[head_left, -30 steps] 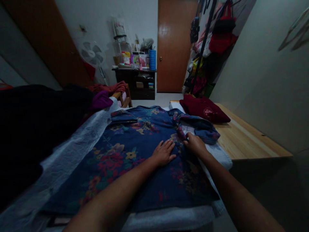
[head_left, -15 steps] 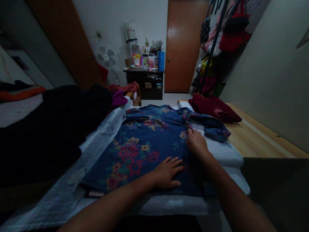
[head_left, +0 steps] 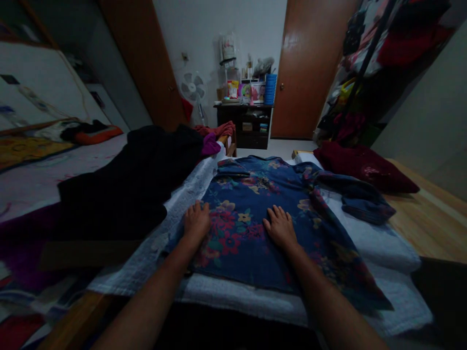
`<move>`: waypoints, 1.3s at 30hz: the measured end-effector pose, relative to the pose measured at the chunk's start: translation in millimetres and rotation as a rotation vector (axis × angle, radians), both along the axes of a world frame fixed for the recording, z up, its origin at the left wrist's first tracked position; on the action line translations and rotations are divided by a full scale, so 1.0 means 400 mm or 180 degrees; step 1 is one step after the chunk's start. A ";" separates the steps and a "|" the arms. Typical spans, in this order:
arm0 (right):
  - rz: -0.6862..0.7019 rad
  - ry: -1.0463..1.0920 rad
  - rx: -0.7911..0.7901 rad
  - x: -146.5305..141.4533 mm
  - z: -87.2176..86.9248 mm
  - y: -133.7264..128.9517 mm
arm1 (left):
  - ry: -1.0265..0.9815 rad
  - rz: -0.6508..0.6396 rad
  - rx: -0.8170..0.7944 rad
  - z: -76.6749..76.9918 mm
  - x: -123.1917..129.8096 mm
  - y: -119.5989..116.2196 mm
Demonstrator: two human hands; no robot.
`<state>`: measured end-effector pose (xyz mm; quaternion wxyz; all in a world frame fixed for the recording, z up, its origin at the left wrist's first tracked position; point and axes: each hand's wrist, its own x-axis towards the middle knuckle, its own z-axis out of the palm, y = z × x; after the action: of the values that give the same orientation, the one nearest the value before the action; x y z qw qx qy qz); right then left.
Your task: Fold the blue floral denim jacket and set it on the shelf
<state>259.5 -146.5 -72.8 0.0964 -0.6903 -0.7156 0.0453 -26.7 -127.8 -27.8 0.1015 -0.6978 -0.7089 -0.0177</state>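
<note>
A dark blue floral long-sleeved shirt point(head_left: 262, 257) lies spread on a white cloth point(head_left: 390, 272), collar at the far end. My left hand point(head_left: 197, 221) is at the shirt's left edge, its fingers bent down and closed on the fabric; the fingertips are hidden. Flat on the middle of the shirt rests my right hand point(head_left: 281, 227), fingers apart and holding nothing. One sleeve point(head_left: 365, 197) stretches out to the right, while the left one point(head_left: 233, 170) is folded across near the shoulder.
Dark clothing point(head_left: 120, 194) is heaped on the left. A folded maroon garment point(head_left: 365, 167) sits on the wooden surface point(head_left: 430, 223) at the right. Farther back are a fan point(head_left: 193, 87), a dark cabinet point(head_left: 242, 129) and a door point(head_left: 297, 68).
My view has turned left. My left hand has gone from the shirt's middle to its left edge. My right hand has let go of the right edge and lies flat mid-shirt; the right side is spread outward.
</note>
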 end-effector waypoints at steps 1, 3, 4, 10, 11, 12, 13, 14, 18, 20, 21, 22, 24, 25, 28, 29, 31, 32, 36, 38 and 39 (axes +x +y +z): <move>-0.0006 0.0003 0.0002 0.001 0.001 0.000 | 0.0062 0.0100 -0.0068 0.006 -0.005 0.005; -0.0026 0.0006 0.0013 0.000 0.003 0.000 | 0.0120 0.0235 -0.0301 0.020 -0.004 0.018; -0.0032 0.0006 0.0028 0.000 0.003 0.000 | 0.0128 0.0258 -0.0428 0.027 -0.001 0.025; -0.0017 -0.0018 0.0083 0.000 0.002 -0.003 | 0.0097 -0.0054 -0.0789 0.062 -0.011 0.026; -0.0028 -0.0014 0.0084 0.000 0.002 -0.003 | 0.0056 -0.0060 -0.0849 0.065 -0.019 0.017; -0.0038 -0.0008 0.0084 0.001 0.002 -0.003 | 0.0000 -0.0042 -0.0902 0.067 -0.027 0.006; -0.0039 -0.0002 0.0083 0.001 0.002 -0.003 | -0.0064 -0.0012 -0.0943 0.069 -0.035 -0.005; -0.0034 0.0002 0.0078 0.002 0.001 -0.002 | -0.0122 0.0021 -0.0963 0.072 -0.043 -0.016; -0.0017 0.0006 0.0063 0.004 -0.001 0.000 | -0.0136 0.0064 -0.1027 0.090 -0.068 -0.051; -0.0033 0.0007 0.0037 0.004 -0.001 0.001 | -0.0060 0.0049 -0.1049 0.105 -0.077 -0.062; -0.0032 0.0010 0.0027 0.004 -0.001 0.001 | -0.0018 0.0041 -0.1029 0.112 -0.080 -0.066; -0.0025 0.0015 0.0023 0.004 0.000 0.001 | 0.0026 0.0051 -0.0993 0.118 -0.083 -0.070; -0.0009 0.0025 0.0033 0.004 0.002 -0.001 | 0.0113 0.0119 -0.0940 0.124 -0.083 -0.080; -0.0004 0.0028 0.0040 0.004 0.003 -0.002 | 0.0153 0.0153 -0.0905 0.124 -0.079 -0.086; -0.0002 0.0020 0.0064 0.004 0.005 -0.004 | 0.0201 0.0082 -0.0568 0.104 -0.056 -0.107; -0.0001 0.0009 0.0071 0.004 0.004 -0.004 | 0.0158 -0.0066 -0.0411 0.090 -0.044 -0.115; 0.0004 -0.0029 0.0070 0.003 0.002 -0.002 | -0.0037 -0.0548 -0.0237 0.055 -0.016 -0.130; 0.0001 -0.0057 0.0059 0.003 0.000 -0.001 | -0.0176 -0.0850 -0.0267 0.034 -0.002 -0.136; 0.0057 -0.0226 -0.0058 0.003 -0.006 -0.001 | -0.0587 -0.1589 -0.0696 -0.054 0.043 -0.151; 0.0180 -0.0314 -0.0146 0.006 -0.008 -0.007 | -0.0621 -0.1549 -0.0769 -0.082 0.053 -0.154; 0.0256 -0.0344 -0.0190 0.009 -0.009 -0.012 | -0.0611 -0.1499 -0.0769 -0.090 0.056 -0.156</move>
<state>263.0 -151.2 -76.5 0.0352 -0.6650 -0.7453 0.0332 -4.5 -190.0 -63.8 -0.0570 -0.8455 -0.5305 -0.0223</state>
